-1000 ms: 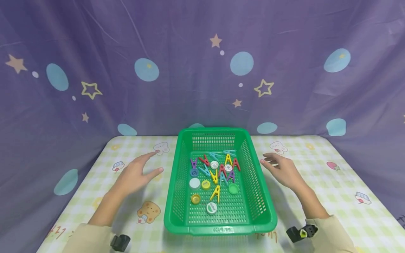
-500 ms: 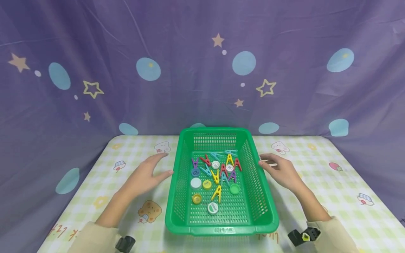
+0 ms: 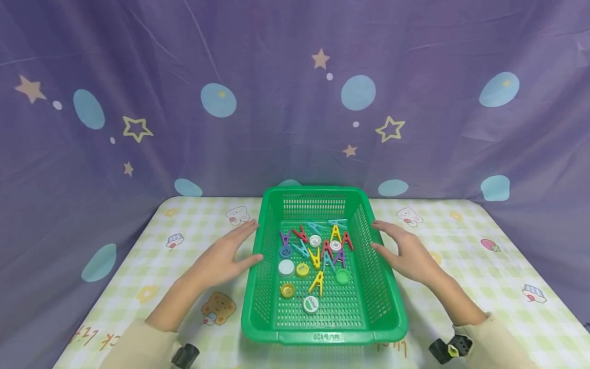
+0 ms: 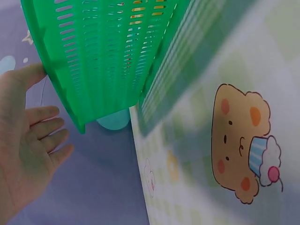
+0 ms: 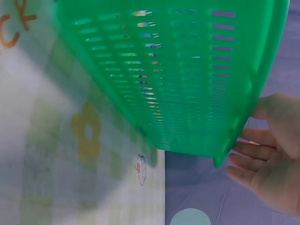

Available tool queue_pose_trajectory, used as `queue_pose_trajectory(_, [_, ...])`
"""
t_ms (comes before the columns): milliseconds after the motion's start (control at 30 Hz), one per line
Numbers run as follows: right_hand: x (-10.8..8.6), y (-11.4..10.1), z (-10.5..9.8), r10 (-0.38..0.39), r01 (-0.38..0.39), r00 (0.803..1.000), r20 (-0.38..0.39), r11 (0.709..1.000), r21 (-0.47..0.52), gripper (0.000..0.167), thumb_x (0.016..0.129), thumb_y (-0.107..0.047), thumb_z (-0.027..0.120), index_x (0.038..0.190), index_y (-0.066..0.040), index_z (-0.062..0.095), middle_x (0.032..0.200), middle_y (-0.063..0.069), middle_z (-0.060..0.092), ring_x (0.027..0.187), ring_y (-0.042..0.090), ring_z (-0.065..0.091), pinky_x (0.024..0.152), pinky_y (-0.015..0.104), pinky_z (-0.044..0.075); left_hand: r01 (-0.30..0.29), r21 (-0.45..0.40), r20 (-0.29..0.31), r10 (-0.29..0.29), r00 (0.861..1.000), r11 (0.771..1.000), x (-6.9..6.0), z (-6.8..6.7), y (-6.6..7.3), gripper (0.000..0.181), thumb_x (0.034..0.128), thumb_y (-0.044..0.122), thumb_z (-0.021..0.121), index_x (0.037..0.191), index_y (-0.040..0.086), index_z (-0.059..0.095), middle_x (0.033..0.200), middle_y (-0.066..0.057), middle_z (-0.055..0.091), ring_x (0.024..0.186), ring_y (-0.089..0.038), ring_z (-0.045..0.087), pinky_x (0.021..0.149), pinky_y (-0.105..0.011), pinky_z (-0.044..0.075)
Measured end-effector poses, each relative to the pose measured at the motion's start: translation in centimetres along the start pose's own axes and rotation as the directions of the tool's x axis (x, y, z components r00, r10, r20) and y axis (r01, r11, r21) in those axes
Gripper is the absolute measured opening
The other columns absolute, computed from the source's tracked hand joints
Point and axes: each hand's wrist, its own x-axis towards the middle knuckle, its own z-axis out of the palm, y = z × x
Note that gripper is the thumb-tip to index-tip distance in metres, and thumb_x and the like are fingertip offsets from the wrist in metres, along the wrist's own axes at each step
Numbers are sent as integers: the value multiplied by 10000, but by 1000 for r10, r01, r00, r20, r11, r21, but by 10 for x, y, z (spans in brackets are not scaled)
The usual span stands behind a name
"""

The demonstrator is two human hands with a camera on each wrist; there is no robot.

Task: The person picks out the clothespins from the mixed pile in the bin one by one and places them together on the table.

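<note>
A green plastic basket [image 3: 295, 336] stands on the table. In it lie several small clothespins in yellow, red, blue and purple, such as a yellow clothespin [image 3: 316, 283]. Several round bottle caps lie among them, including a white bottle cap [image 3: 286, 267] and a bright green bottle cap [image 3: 343, 276]. My left hand [image 3: 216, 264] is at the basket's left rim, its thumb touching the edge and its fingers extended outside. At the right rim my right hand [image 3: 410, 256] does likewise, thumb on the edge and the other fingers along the outer side.
A checked tablecloth [image 3: 147, 256] with printed cartoons covers the table under the basket. Behind the far edge hangs a purple curtain [image 3: 286, 138] with stars and blue spots. A black wrist camera [image 3: 185, 355] sits at the left sleeve, another black camera [image 3: 442, 351] at the right.
Both hands have moved inward to the basket's rims, the left one rightward and the right one slightly leftward. The right fingers have spread from the thumb. The basket and its contents stay put.
</note>
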Motion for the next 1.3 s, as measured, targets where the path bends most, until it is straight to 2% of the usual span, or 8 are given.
queue_pose_trajectory(100, [-2, -1, -1, -37, 38, 998, 50, 999, -13, 478, 918, -156, 639, 1353, -8, 510, 1424, 193, 508, 1309, 387, 484, 1027, 547, 449, -24, 11, 15, 24, 1000, 1000, 1, 0, 2, 734, 903, 404, 635, 1484, 65, 341, 1578, -120, 299, 1450, -344, 303, 1167, -539, 304])
queue_pose_trajectory(300, [-5, -4, -2, -87, 93, 986, 145, 995, -38, 550, 922, -162, 635, 1415, -13, 440, 1505, 183, 410, 1381, 385, 394, 1041, 532, 440, -54, 35, 63, 52, 997, 998, -1, -2, 1, 730, 909, 402, 625, 1490, 72, 330, 1593, -92, 269, 1478, -310, 251, 1184, -524, 282])
queue_pose_trajectory(533, [-7, -5, -1, -71, 86, 976, 207, 994, -64, 574, 944, -219, 610, 1444, -25, 404, 1544, 160, 355, 1415, 372, 349, 1067, 514, 427, -86, 45, 94, 82, 992, 995, -5, -4, -2, 718, 917, 392, 614, 1487, 58, 332, 1589, -115, 271, 1482, -319, 235, 1180, -537, 280])
queue_pose_trajectory(967, [-7, -4, 1, -95, 109, 978, 187, 992, -67, 553, 948, -211, 597, 1434, -17, 418, 1538, 160, 369, 1393, 369, 381, 1044, 500, 446, -120, 47, 103, 115, 988, 992, -9, -7, -7, 717, 924, 391, 601, 1484, 35, 327, 1587, -131, 271, 1476, -320, 250, 1179, -518, 290])
queue_pose_trajectory(1133, [-7, 0, 0, -101, 116, 979, 179, 990, -77, 551, 942, -206, 604, 1429, -20, 428, 1524, 164, 390, 1373, 370, 410, 1037, 509, 439, -125, 44, 114, 119, 986, 991, -5, -6, -7, 726, 929, 423, 589, 1493, 57, 316, 1596, -102, 255, 1480, -291, 250, 1185, -490, 292])
queue_pose_trajectory(1300, [-8, 7, -3, -118, 133, 980, 157, 987, -94, 544, 937, -201, 613, 1423, -28, 441, 1508, 167, 415, 1340, 375, 446, 998, 513, 463, -161, 59, 114, 154, 982, 985, 2, -2, -6, 737, 928, 444, 583, 1485, 38, 324, 1590, -128, 259, 1468, -318, 272, 1179, -493, 299])
